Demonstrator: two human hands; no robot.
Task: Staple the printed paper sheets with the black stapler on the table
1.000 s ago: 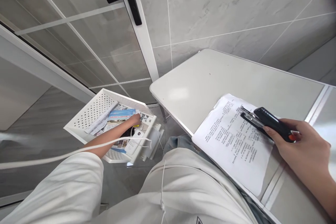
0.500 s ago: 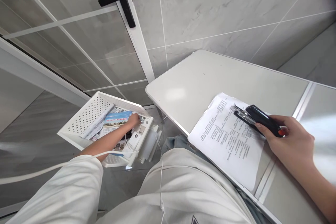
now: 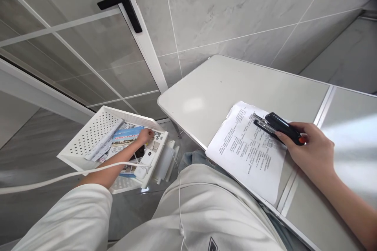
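My right hand is closed around the rear of a black stapler, held over the printed sheets of paper on the table. The stapler's top arm is raised from its base, and its metal parts show at the front. My left hand reaches into a white plastic basket at my left. Its fingers are drawn together near the basket's right side; whatever they pinch is too small to make out. Beside that hand lie a blue printed booklet and a white power strip.
The white folding table has a metal seam to the right of the paper. A white cable crosses above my left forearm to the basket. A glass door with a black handle stands behind, next to a grey tiled wall.
The whole view has shifted slightly, with table and paper now further left. My left hand stays in the basket, its fingers slightly changed. My right hand keeps hold of the stapler.
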